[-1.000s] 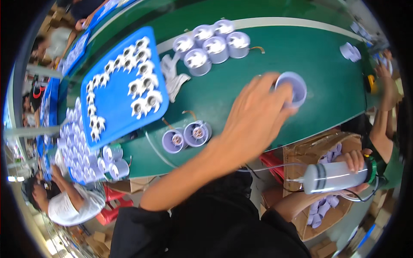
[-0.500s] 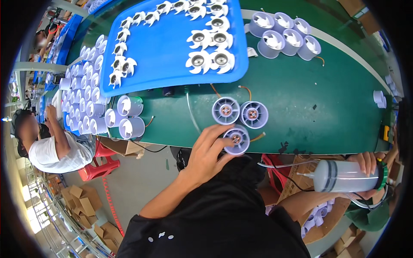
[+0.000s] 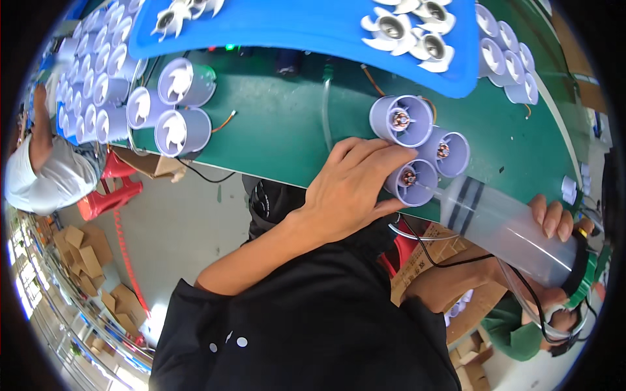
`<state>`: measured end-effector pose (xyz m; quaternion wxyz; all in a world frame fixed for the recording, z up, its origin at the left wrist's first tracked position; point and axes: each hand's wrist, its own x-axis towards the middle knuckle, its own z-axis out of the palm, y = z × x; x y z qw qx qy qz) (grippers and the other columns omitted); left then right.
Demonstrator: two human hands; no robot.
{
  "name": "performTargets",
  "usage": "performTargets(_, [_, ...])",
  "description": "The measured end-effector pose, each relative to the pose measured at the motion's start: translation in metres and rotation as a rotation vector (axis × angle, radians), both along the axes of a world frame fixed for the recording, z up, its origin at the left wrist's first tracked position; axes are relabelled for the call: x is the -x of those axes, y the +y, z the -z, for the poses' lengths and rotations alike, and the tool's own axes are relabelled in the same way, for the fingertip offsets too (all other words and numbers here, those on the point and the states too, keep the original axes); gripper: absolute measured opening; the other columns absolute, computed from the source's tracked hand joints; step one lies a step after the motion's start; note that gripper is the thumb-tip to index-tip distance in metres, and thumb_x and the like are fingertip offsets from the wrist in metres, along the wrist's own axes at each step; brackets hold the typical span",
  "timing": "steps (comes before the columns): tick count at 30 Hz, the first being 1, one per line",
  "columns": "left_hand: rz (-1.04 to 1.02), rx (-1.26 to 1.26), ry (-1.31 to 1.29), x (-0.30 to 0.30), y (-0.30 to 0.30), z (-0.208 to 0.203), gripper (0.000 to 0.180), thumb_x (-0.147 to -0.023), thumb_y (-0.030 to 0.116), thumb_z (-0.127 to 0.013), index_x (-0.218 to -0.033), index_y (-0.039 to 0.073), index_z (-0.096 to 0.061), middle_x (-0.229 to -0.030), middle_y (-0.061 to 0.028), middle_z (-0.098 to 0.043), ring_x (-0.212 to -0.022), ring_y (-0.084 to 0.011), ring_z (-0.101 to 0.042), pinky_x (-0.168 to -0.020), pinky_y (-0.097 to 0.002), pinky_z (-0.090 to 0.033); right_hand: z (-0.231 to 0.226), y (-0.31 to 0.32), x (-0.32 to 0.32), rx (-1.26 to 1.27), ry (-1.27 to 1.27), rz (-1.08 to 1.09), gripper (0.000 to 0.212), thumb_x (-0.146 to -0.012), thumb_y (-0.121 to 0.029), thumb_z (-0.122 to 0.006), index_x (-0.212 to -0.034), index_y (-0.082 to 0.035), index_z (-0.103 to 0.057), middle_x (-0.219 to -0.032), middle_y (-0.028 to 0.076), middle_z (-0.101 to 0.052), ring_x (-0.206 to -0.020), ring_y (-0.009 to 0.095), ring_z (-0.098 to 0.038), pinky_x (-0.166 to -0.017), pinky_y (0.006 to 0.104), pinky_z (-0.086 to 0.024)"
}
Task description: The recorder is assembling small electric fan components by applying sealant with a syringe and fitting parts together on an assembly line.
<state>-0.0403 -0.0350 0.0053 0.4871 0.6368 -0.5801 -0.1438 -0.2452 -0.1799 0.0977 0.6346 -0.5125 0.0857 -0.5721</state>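
My left hand [image 3: 352, 186] is closed on the side of a lavender plastic fan housing [image 3: 424, 190], near the table's front edge. Inside it a copper-wound motor core [image 3: 408, 178] shows. My right hand [image 3: 553, 218] grips a large clear dispensing syringe [image 3: 505, 225] with a green cap and dark bands at its front. The syringe lies tilted, its thin nozzle [image 3: 430, 188] reaching into the mouth of the held housing; whether it touches the core I cannot tell. Two similar housings, one upper [image 3: 420, 135] and one to the right [image 3: 460, 159], stand against the held one.
A blue tray [image 3: 313, 29] with white fan impellers [image 3: 393, 27] spans the back. Housings with impellers fitted stand at left [image 3: 186, 85] and back right [image 3: 521, 91]. A clear tube [image 3: 326, 104] crosses the green table [image 3: 274, 143]. Another person [image 3: 52, 169] sits at far left.
The syringe has come leftward and up from beside the table, its nozzle now in the held housing. My left hand keeps its hold. The view has shifted closer, and the housings look tilted toward me.
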Motion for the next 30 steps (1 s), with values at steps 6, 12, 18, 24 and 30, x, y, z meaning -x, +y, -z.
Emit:
performTargets(6, [-0.011,0.035,0.030,0.003,0.001,0.006,0.080,-0.058,0.016,-0.087,-0.129,0.009,-0.051,-0.118,-0.0067,-0.063,-0.108,-0.0273,-0.059,-0.094,-0.0409,-0.043,0.004,-0.005,-0.005,-0.019,-0.069,-0.048,0.095,-0.063,-0.048,-0.085,-0.129,0.004,-0.040,-0.097,0.008,-0.047,-0.087,0.021,-0.045,-0.082,0.0384,-0.033])
performTargets(12, [-0.019,0.057,0.011,0.005,0.001,0.011,0.078,-0.059,0.017,-0.086,-0.129,0.010,-0.052,-0.117,-0.0048,-0.063,-0.109,-0.0242,-0.059,-0.096,-0.0404,-0.043,0.011,-0.006,-0.004,-0.011,-0.045,-0.009,0.095,-0.066,-0.050,-0.083,-0.129,0.005,-0.040,-0.099,0.010,-0.047,-0.087,0.021,-0.044,-0.082,0.0388,-0.033])
performTargets(18, [-0.022,0.051,-0.006,0.005,0.000,0.010,0.077,-0.059,0.017,-0.086,-0.128,0.010,-0.052,-0.116,-0.0045,-0.064,-0.109,-0.0244,-0.058,-0.096,-0.0402,-0.043,0.014,-0.007,-0.005,0.013,-0.038,-0.074,0.106,-0.066,-0.059,-0.083,-0.139,0.001,-0.035,-0.105,0.008,-0.046,-0.091,0.020,-0.044,-0.081,0.0393,-0.031])
performTargets(24, [-0.013,0.045,-0.014,0.004,0.001,0.010,0.079,-0.058,0.018,-0.087,-0.129,0.009,-0.053,-0.118,-0.0054,-0.063,-0.109,-0.0253,-0.060,-0.094,-0.0410,-0.043,0.005,-0.003,-0.005,0.035,-0.001,-0.041,0.109,-0.066,-0.062,-0.082,-0.140,0.001,-0.033,-0.106,0.008,-0.044,-0.091,0.021,-0.043,-0.081,0.0395,-0.031])
performTargets(30, [0.019,0.005,-0.025,0.002,0.001,0.006,0.079,-0.059,0.019,-0.086,-0.129,0.009,-0.053,-0.118,-0.0062,-0.063,-0.111,-0.0256,-0.059,-0.095,-0.0413,-0.043,-0.004,0.003,-0.004,0.121,0.148,-0.011,0.111,-0.065,-0.063,-0.082,-0.140,0.001,-0.030,-0.108,0.009,-0.043,-0.092,0.021,-0.043,-0.081,0.0401,-0.030])
